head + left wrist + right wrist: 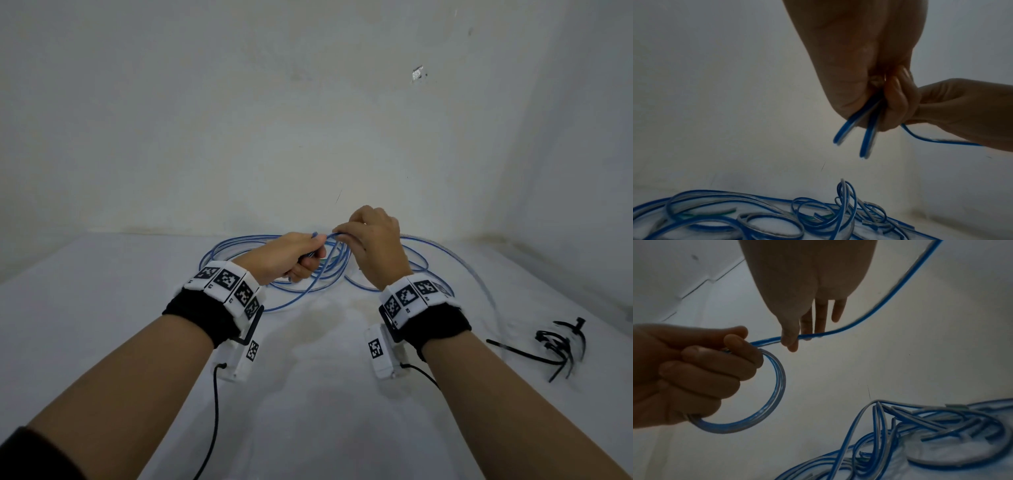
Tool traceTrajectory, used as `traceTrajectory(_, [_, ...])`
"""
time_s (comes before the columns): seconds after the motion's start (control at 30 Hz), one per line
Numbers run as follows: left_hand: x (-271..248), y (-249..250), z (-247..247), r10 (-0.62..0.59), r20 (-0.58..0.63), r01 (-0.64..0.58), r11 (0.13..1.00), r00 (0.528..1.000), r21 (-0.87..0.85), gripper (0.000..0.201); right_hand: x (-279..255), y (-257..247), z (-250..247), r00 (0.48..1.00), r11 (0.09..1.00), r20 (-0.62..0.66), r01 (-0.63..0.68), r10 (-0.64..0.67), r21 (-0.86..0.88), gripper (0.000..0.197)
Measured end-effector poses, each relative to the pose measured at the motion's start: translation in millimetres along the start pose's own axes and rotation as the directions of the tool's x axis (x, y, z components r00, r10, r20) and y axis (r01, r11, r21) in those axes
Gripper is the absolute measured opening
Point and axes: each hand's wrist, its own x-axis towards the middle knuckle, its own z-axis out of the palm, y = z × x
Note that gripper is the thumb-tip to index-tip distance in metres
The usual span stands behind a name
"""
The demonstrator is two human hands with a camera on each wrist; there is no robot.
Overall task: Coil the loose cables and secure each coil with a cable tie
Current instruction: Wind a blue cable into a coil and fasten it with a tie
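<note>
A long blue-and-white cable (239,246) lies in loose loops on the white table (308,394) near the far wall. My left hand (301,255) grips a small coil of that cable (774,386) in its curled fingers, held above the pile. Two short cable ends (855,138) stick out below the left fist. My right hand (363,236) sits just right of the left and pinches the running strand (838,332) between thumb and fingers. That strand curves up and away to the right. The loose pile (756,216) spreads below both hands.
A bunch of black cable ties (555,346) lies on the table at the right, near the right forearm. White walls close off the table at the back and right. Bare table surface stretches between my forearms and the front edge.
</note>
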Motion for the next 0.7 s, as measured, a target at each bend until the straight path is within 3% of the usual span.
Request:
traceTrajectory(0.13, [-3.0,-1.1,-0.6,0.041,0.018,-0.041,0.999,0.999,0.005,0.032,0.1,-2.2,-1.8,0.988,0.945,0.118,-0.129,0.097,0.299,0.021])
traceTrajectory(0.27, [-4.7,1.7,1.4,0.057,-0.070,-0.048,0.990,0.996,0.131,0.040,-1.7,1.8,-0.5,0.965,0.934,0.235,-0.189,0.120,0.302,0.020])
traceTrajectory(0.37, [-6.3,2.9,-0.6,0.043,-0.055,-0.032,0.984,0.998,0.177,0.046,2.9,-1.3,-4.3,0.939,0.932,0.322,-0.218,0.120,0.290,0.019])
traceTrajectory(0.5, [-8.8,3.5,-3.8,0.033,0.006,-0.033,0.999,0.999,0.027,0.046,13.6,-7.7,-15.9,0.919,0.914,0.377,-0.246,0.114,0.322,0.026])
traceTrajectory(0.6, [-8.7,4.3,-4.2,0.041,0.043,-0.037,0.995,0.998,-0.093,0.042,18.8,-9.7,-18.8,0.917,0.839,0.373,-0.310,0.140,0.448,0.031])
traceTrajectory(0.7, [-8.8,4.9,-5.0,0.071,0.027,-0.063,0.967,0.997,-0.245,0.047,17.3,-9.6,-14.8,0.918,0.753,0.351,-0.361,0.184,0.550,0.024])
